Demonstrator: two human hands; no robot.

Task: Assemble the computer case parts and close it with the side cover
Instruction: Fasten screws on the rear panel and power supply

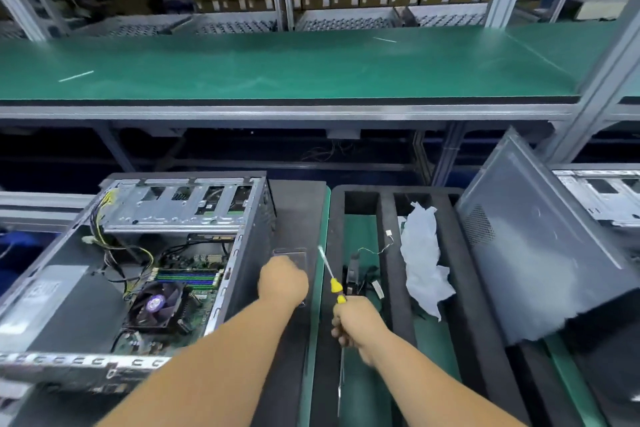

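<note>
An open computer case (249,253) lies on its side at the left, showing the motherboard, a fan (156,303) and a metal drive cage (180,204). My left hand (283,282) rests fisted on a flat dark panel (298,218) beside the case's right wall; whether it holds anything is hidden. My right hand (356,322) grips a yellow-handled screwdriver (330,276), its tip pointing up and away. The grey side cover (540,253) leans tilted at the right.
A black foam tray (388,218) with slots holds crumpled white paper (424,260) and a small wired part (356,274). A green shelf (277,66) runs across above the bench. Another bare chassis (602,198) stands at far right.
</note>
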